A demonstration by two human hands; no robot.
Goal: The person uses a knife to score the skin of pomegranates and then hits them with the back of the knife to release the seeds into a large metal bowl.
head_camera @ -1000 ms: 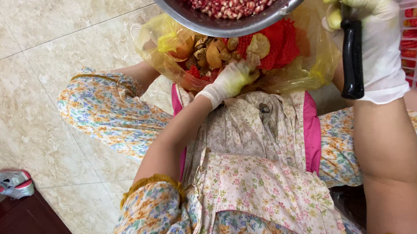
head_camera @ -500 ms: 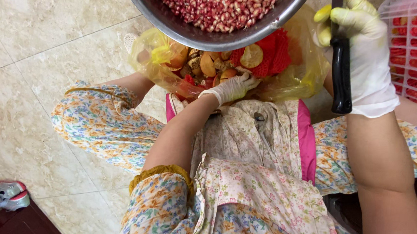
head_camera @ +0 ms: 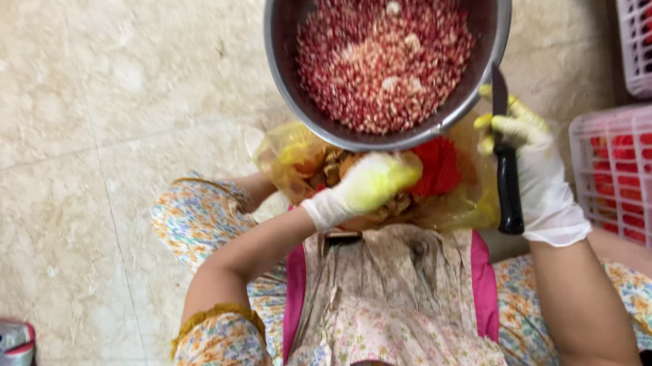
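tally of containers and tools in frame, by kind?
Metal bowl of red seeds: 1
Yellow plastic bag of peels: 1
Pink crates: 2
Black-handled knife, in gloved right hand: 1
Total: 5

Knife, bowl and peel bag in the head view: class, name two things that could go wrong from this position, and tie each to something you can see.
1. The right hand holds the knife blade up, close to the bowl rim; a slip might nick the glove or knock the bowl.
2. The bowl, full of red seeds, sits right over the bag where the left hand digs among peels; a bump could perhaps tip seeds into the waste.
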